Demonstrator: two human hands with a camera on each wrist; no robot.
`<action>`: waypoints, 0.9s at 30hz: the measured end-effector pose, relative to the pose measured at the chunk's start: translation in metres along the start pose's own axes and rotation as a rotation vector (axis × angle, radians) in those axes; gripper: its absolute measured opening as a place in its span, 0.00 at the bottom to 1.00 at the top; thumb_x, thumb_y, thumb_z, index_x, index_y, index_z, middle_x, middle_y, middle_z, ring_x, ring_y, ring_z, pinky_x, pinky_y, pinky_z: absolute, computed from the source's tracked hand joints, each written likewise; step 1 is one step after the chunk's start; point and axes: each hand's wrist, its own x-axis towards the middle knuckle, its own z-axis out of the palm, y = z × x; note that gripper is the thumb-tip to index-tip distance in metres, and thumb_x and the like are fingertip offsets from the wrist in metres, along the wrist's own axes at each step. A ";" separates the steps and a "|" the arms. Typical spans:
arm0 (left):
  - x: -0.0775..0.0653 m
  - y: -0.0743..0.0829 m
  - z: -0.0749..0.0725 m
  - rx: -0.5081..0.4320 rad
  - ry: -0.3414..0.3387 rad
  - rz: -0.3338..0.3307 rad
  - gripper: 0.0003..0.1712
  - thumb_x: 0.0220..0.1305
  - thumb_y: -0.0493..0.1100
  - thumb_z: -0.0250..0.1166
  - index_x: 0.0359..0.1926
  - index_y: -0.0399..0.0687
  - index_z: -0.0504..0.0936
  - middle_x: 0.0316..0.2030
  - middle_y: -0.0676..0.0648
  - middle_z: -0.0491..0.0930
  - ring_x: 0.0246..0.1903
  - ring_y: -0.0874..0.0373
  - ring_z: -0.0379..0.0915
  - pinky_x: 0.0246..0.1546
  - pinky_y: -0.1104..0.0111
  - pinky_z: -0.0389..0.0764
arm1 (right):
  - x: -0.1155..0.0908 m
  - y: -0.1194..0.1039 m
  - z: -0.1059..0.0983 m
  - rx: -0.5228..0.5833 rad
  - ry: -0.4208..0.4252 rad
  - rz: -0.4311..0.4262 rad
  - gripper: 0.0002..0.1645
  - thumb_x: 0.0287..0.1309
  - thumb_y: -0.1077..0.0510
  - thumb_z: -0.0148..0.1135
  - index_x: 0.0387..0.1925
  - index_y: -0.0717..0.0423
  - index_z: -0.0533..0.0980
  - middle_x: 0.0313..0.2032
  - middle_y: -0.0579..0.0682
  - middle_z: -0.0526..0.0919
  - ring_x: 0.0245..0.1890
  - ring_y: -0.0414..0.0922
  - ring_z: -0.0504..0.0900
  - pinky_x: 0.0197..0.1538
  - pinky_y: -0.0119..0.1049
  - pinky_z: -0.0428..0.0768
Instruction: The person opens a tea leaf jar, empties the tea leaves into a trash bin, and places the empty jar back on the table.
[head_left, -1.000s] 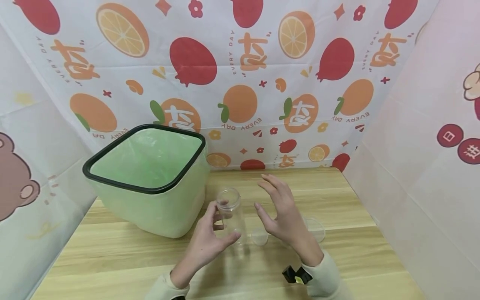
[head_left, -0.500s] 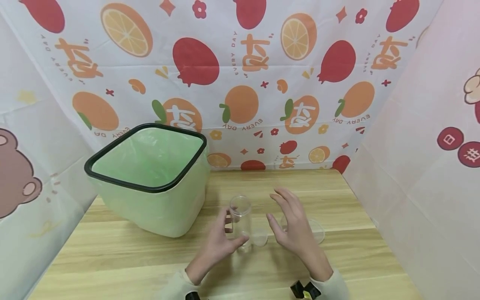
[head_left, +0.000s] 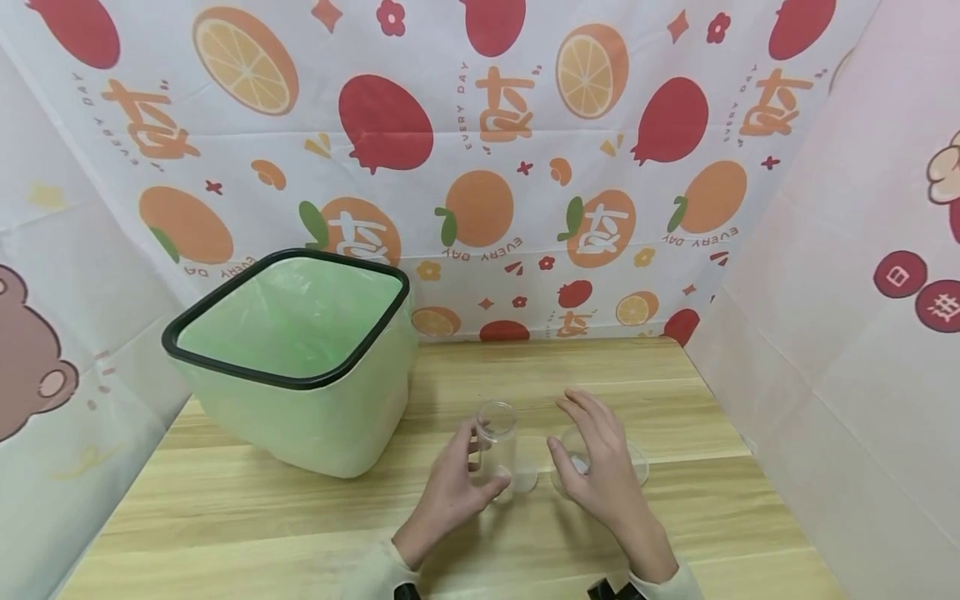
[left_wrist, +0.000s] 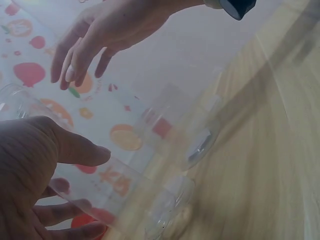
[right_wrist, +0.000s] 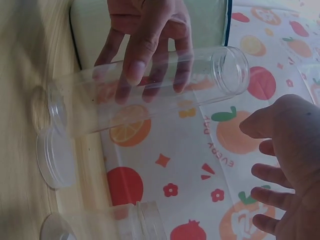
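Observation:
A tall clear jar [head_left: 501,457] without a lid stands upright on the wooden table. My left hand [head_left: 453,492] grips its side, thumb on the near face and fingers behind, as the right wrist view also shows. Beside the jar's base lies a small translucent lid [right_wrist: 54,157]. To the right, my right hand [head_left: 602,467] hovers with relaxed, slightly bent fingers and holds nothing. It partly covers a second clear jar [right_wrist: 125,220] in the head view. In the left wrist view, that right hand [left_wrist: 115,32] is above the second jar, apart from it.
A pale green bin [head_left: 322,425] with a black rim stands at the back left of the wooden table [head_left: 262,542]. A round clear edge [head_left: 640,464] shows right of my right hand. Fruit-printed sheeting [head_left: 480,150] hangs behind the table.
My left hand has moved the tall jar to the right and nearer, up to the small lid. My right hand has shifted right and nearer, over the second jar.

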 end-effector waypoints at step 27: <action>0.005 -0.004 0.005 0.054 -0.004 0.053 0.49 0.41 0.46 0.73 0.64 0.54 0.57 0.49 0.52 0.74 0.43 0.57 0.73 0.33 0.71 0.78 | -0.003 0.001 -0.009 0.020 -0.025 0.086 0.31 0.47 0.56 0.64 0.56 0.54 0.69 0.58 0.51 0.72 0.60 0.51 0.66 0.61 0.49 0.61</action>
